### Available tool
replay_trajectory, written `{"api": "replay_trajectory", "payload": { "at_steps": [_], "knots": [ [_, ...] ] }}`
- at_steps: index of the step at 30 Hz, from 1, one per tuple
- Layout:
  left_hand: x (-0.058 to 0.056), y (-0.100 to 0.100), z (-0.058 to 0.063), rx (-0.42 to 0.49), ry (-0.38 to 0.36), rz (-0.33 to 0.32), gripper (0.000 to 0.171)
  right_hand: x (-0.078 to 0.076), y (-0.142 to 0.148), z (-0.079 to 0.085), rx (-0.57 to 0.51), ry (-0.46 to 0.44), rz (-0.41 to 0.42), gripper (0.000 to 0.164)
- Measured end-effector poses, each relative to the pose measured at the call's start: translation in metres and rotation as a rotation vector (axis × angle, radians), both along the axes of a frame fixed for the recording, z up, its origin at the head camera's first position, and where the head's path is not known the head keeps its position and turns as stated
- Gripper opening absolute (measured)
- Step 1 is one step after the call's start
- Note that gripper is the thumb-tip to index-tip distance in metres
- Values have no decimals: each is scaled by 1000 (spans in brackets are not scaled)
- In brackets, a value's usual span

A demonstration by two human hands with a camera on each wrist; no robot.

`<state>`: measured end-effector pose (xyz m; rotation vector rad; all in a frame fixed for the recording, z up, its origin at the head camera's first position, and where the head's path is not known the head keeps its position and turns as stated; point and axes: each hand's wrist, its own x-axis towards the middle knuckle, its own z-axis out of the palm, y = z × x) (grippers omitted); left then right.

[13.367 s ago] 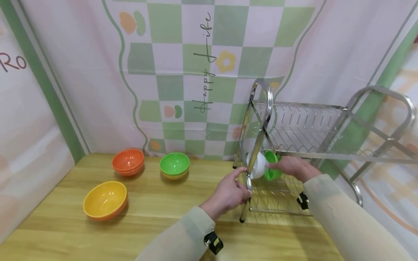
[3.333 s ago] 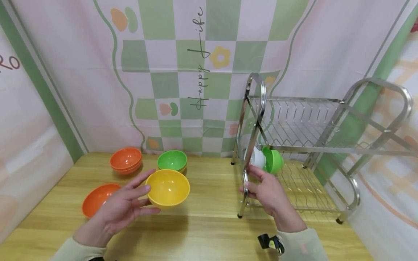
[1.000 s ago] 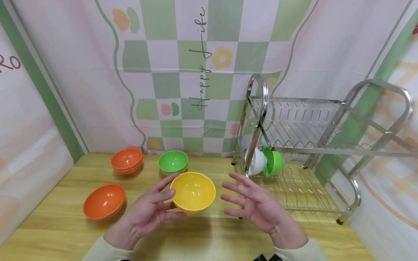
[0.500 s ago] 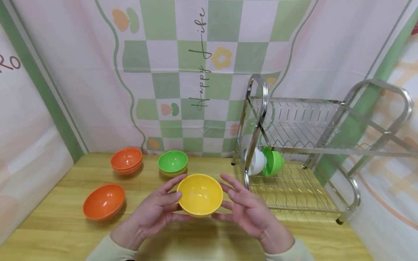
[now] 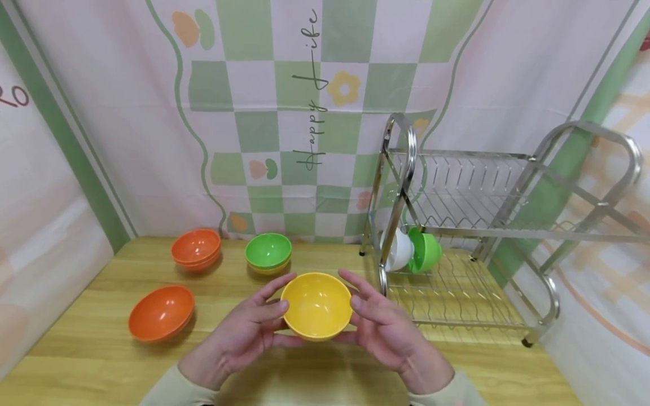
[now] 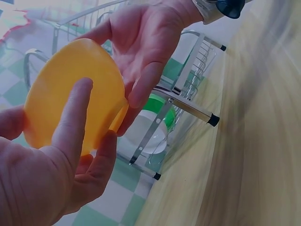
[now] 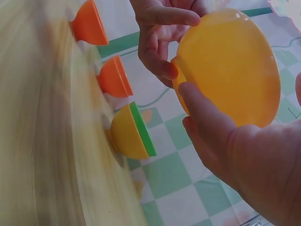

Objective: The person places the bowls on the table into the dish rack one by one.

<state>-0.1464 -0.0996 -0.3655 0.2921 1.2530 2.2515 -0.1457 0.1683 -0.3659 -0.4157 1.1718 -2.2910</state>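
Note:
A yellow bowl is held above the wooden table, its open side turned up toward the head camera. My left hand grips it from the left, thumb at the rim and fingers spread round the wall. On the opposite side my right hand does the same. Both wrist views show the bowl's rounded outside, with fingertips of the two hands near its foot. A single orange bowl sits on the table to the left of my left hand. Behind the held bowl stands a green bowl nested in another yellow bowl.
A two-tier metal dish rack stands at the right. On its lower tier a white bowl and a green bowl lean on edge at the left end. Stacked orange bowls are at the table's back left.
The yellow bowl, earlier nested in the front orange bowl, was lifted by my left hand and carried right. My right hand left the rack and now grips it too. A green bowl was set in the rack.

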Motion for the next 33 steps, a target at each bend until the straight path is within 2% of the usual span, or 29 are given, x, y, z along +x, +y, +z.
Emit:
{"api": "replay_trajectory", "payload": {
  "at_steps": [8,20,27,33],
  "knots": [
    [-1,4,1,10,-11,-8,65,-1,-2,0,39,11,-21,63],
    [0,11,3,42,2,-14,64,0,5,-5,8,160,27,66],
    [-1,16,2,52,-4,-14,66,-2,9,-7,-12,167,0,58],
    [-2,20,1,72,-13,-23,65,-2,13,-8,11,136,-52,59]
  ]
}}
